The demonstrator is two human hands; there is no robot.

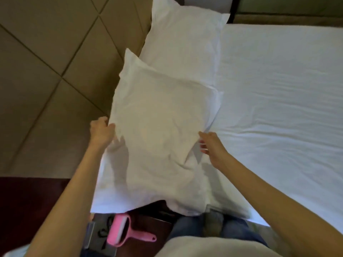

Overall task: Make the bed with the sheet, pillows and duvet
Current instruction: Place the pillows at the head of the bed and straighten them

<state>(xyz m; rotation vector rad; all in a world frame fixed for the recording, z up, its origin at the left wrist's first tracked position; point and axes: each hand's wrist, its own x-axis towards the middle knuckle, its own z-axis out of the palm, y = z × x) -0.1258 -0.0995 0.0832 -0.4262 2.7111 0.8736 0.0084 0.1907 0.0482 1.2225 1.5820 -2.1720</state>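
Observation:
A white pillow lies at the near end of the bed's head side, against the padded headboard. My left hand grips its left edge with curled fingers. My right hand is at the pillow's right edge, fingers relaxed and just touching the fabric. A second white pillow lies beyond it, farther along the headboard. A white sheet covers the mattress to the right, with light wrinkles. No duvet is in view.
The tan quilted headboard fills the left. A dark wooden bedside table stands at lower left with a pink lint roller and a dark flat item on it. My jeans show at the bottom.

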